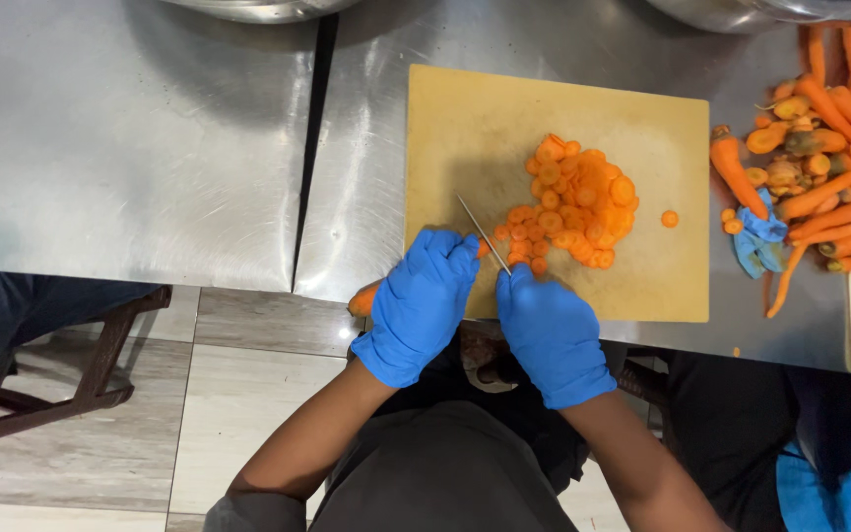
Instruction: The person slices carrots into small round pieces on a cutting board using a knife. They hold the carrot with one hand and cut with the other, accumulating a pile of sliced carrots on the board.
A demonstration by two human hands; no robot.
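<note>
1. While both hands wear blue gloves, the right hand [552,335] is curled tight round the handle of a knife [484,233]; thin blade points up-left over the near edge of the cutting board [465,118].
2. Left hand [420,303], fingers bent and pressed together, pins a carrot [364,299] at the board's near-left corner; carrot's thick end sticks out past the worktop's [150,148] near edge.
3. Blade sits just beside the left fingertips.
4. Heap of carrot slices [578,202] at board centre, touching the blade area; one stray slice [670,219] apart to the right.
5. Right of the board: pile of whole carrots [834,167] and trimmed ends, with a crumpled blue glove [760,241] at its near-left side.
6. Wooden stool [100,365] on the tile floor, below the worktop's left part.
</note>
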